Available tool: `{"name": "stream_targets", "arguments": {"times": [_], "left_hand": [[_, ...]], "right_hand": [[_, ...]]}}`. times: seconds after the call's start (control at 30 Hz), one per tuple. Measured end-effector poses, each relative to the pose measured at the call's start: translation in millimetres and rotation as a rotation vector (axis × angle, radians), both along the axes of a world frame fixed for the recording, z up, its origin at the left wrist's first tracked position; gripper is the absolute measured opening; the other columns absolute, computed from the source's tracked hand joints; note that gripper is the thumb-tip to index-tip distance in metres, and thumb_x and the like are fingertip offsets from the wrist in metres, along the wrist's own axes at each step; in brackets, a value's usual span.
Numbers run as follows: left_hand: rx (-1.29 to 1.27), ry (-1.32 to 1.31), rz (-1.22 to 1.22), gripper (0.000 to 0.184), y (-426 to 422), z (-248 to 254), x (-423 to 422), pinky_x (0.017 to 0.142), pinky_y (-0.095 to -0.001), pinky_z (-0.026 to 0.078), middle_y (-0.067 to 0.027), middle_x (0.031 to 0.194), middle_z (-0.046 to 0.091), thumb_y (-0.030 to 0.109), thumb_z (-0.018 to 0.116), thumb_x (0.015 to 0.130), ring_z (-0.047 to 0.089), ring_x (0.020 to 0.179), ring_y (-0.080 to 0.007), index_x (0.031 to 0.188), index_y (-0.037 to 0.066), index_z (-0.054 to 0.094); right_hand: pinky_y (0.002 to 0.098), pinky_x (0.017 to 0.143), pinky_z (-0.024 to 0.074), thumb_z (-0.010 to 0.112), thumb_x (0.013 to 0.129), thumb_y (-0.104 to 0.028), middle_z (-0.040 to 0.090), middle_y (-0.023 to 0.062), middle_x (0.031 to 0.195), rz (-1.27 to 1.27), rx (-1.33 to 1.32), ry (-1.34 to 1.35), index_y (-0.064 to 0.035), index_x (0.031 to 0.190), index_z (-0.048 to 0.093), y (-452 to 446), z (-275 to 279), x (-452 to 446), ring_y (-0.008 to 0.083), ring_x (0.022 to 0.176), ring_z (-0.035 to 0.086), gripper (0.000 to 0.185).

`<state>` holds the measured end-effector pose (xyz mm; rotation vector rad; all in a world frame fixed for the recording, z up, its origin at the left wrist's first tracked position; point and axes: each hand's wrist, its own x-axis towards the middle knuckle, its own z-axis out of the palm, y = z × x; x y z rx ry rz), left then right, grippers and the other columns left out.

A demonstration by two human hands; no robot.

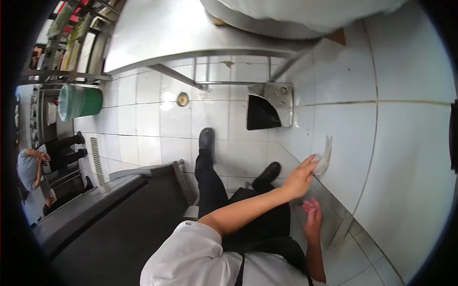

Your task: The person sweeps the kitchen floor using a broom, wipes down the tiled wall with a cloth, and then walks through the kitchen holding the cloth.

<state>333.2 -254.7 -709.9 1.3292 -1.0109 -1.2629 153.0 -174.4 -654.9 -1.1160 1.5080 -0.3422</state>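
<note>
My left hand (300, 180) reaches across to the white tiled wall, its fingers closed on a thin whitish cloth or film (325, 157) that lies against the tiles. What exactly this material is cannot be made out. Below it, nearer my body, my right hand (313, 212) is raised with its fingers loosely apart and nothing visible in them. The tiled wall (343, 128) rises beside both hands.
A metal table (157, 35) stands ahead, a steel box with a dark opening (285, 97) beside its legs. A round floor drain (182, 99), green bin (89, 101), large dark unit (119, 229) and grated channel (97, 159) lie leftward. Another person (29, 167) stands far left.
</note>
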Motion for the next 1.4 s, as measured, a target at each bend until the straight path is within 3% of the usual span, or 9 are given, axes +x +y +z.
{"name": "stream_targets", "arguments": {"times": [0.17, 0.3, 0.33, 0.43, 0.5, 0.63, 0.67, 1.1, 1.4], "left_hand": [[0.178, 0.030, -0.474, 0.062, 57, 4, 24, 0.093, -0.0440, 0.047, -0.0272, 0.134, 0.044, -0.004, 0.049, 0.078, 0.058, 0.106, -0.0398, 0.139, 0.007, 0.044], [0.071, 0.033, -0.744, 0.069, 78, 3, 103, 0.097, -0.0441, 0.045, -0.0263, 0.125, 0.052, 0.002, 0.053, 0.078, 0.057, 0.111, -0.0381, 0.145, 0.011, 0.036], [0.082, 0.018, -0.812, 0.059, 69, 4, 138, 0.095, -0.0423, 0.047, -0.0236, 0.120, 0.057, 0.004, 0.053, 0.081, 0.058, 0.110, -0.0358, 0.139, 0.009, 0.042], [0.173, 0.317, -0.606, 0.036, 67, -40, 206, 0.083, -0.0347, 0.052, -0.0097, 0.103, 0.065, 0.002, 0.052, 0.089, 0.063, 0.095, -0.0194, 0.125, 0.005, 0.054], [0.368, -0.012, -0.532, 0.033, 35, -63, 260, 0.078, -0.0325, 0.052, -0.0064, 0.092, 0.067, 0.007, 0.060, 0.086, 0.064, 0.085, -0.0171, 0.119, 0.008, 0.061], [0.171, -0.745, -0.444, 0.032, -21, -149, 332, 0.083, -0.0447, 0.052, -0.0167, 0.088, 0.070, 0.020, 0.061, 0.085, 0.067, 0.085, -0.0366, 0.112, 0.003, 0.062], [0.241, -0.797, -0.522, 0.037, -37, -146, 338, 0.086, -0.0460, 0.052, -0.0228, 0.105, 0.065, 0.024, 0.062, 0.086, 0.064, 0.098, -0.0379, 0.118, 0.006, 0.060], [-0.322, -1.460, -0.837, 0.021, -211, -241, 200, 0.082, -0.0460, 0.052, -0.0156, 0.096, 0.069, 0.013, 0.052, 0.085, 0.064, 0.098, -0.0334, 0.092, 0.004, 0.069], [-0.278, -1.523, -0.906, 0.022, -237, -265, 185, 0.082, -0.0478, 0.052, -0.0149, 0.100, 0.068, 0.025, 0.061, 0.086, 0.065, 0.097, -0.0336, 0.099, 0.009, 0.067]], "right_hand": [[0.0420, 0.106, 0.0362, 0.032, 0.099, -0.060, 0.040, 0.0110, 0.145, -0.758, 0.126, -0.785, -0.0127, 0.149, 0.031, -6, -16, 100, 0.0254, 0.130, 0.042, 0.069], [0.0422, 0.100, 0.0434, 0.039, 0.097, -0.061, 0.057, 0.0068, 0.123, -1.108, 0.346, -0.663, -0.0120, 0.132, 0.050, 14, -57, 149, 0.0238, 0.114, 0.055, 0.061], [0.0474, 0.107, 0.0369, 0.038, 0.097, -0.059, 0.050, 0.0104, 0.136, -1.166, 0.404, -0.750, -0.0118, 0.135, 0.046, 25, -74, 153, 0.0273, 0.128, 0.045, 0.061], [0.0489, 0.108, 0.0356, 0.039, 0.096, -0.060, 0.047, 0.0099, 0.141, -1.055, 0.222, -0.940, -0.0118, 0.138, 0.043, 26, -62, 210, 0.0288, 0.131, 0.043, 0.063], [0.0490, 0.110, 0.0335, 0.038, 0.096, -0.060, 0.044, 0.0089, 0.143, -1.121, 0.191, -0.965, -0.0117, 0.140, 0.041, 19, -60, 231, 0.0291, 0.133, 0.041, 0.065], [0.0491, 0.113, 0.0299, 0.036, 0.096, -0.060, 0.041, 0.0069, 0.146, -1.182, 0.134, -0.889, -0.0112, 0.144, 0.037, 8, -70, 253, 0.0291, 0.136, 0.038, 0.068], [0.0491, 0.113, 0.0286, 0.035, 0.097, -0.060, 0.040, 0.0066, 0.147, -1.120, 0.102, -0.912, -0.0111, 0.145, 0.036, 7, -85, 249, 0.0292, 0.137, 0.036, 0.069], [0.0468, 0.113, 0.0282, 0.033, 0.100, -0.057, 0.043, 0.0075, 0.143, -1.250, 0.048, -0.919, -0.0106, 0.147, 0.032, 88, -128, 201, 0.0260, 0.135, 0.038, 0.066], [0.0461, 0.111, 0.0309, 0.033, 0.100, -0.056, 0.047, 0.0062, 0.138, -1.360, 0.035, -0.839, -0.0109, 0.144, 0.035, 137, -135, 163, 0.0267, 0.131, 0.041, 0.063]]}}
